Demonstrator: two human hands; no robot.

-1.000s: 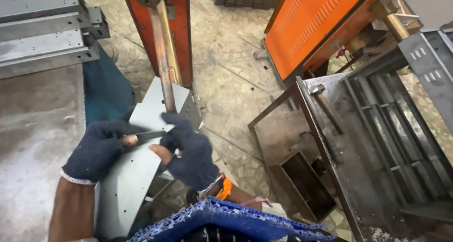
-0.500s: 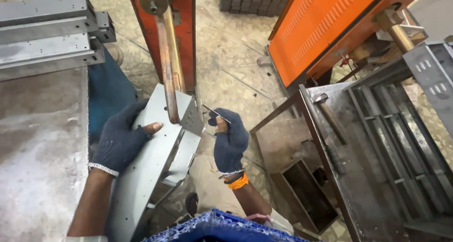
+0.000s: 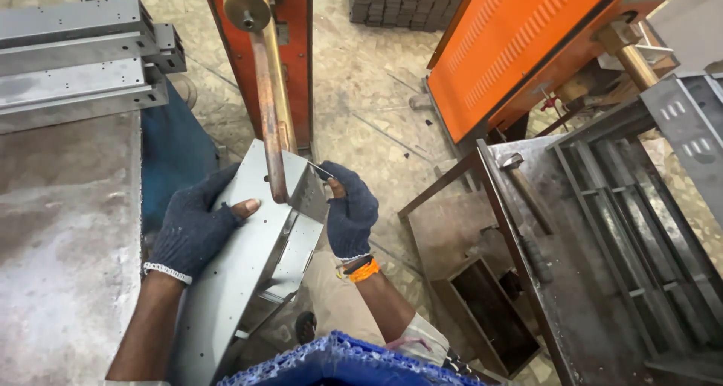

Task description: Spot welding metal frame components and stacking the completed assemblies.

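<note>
Floor: cracked stone, below long grey perforated sheet-metal channel (image 3: 248, 273).
Left hand (image 3: 197, 228): grip pressed on channel, steadying it under copper welding rod (image 3: 269, 119).
Right hand (image 3: 349, 209): pinching small dark metal piece (image 3: 320, 170) at channel's end.

A worn, stained stone floor (image 3: 376, 92) spreads beyond the fingers. Left of them sits a grey metal table (image 3: 60, 243) with stacked steel channels (image 3: 75, 54). Above stands an orange machine column (image 3: 297, 54); to the right, an orange vented cabinet (image 3: 520, 47) and a rusty steel rack (image 3: 617, 228).
</note>
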